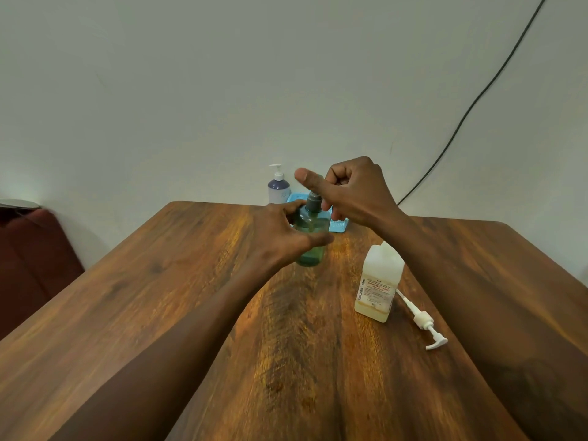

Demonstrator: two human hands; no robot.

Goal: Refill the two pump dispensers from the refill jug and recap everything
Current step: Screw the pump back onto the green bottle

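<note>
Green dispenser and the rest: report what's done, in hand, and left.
Done: nothing clearly finished. In hand: left hand grips the green dispenser while the right hand works its dark pump. Left: the refill jug stands with its white pump lying beside it; the purple dispenser sits untouched at the back.

The left hand (280, 232) covers much of the green bottle (310, 246); its pump top (313, 202) is blurred behind the right hand (353, 189). The tray (337, 225) is mostly hidden. The jug (380, 281) label's small print is unreadable. The bench (159, 297) runs off the bottom edge.
</note>
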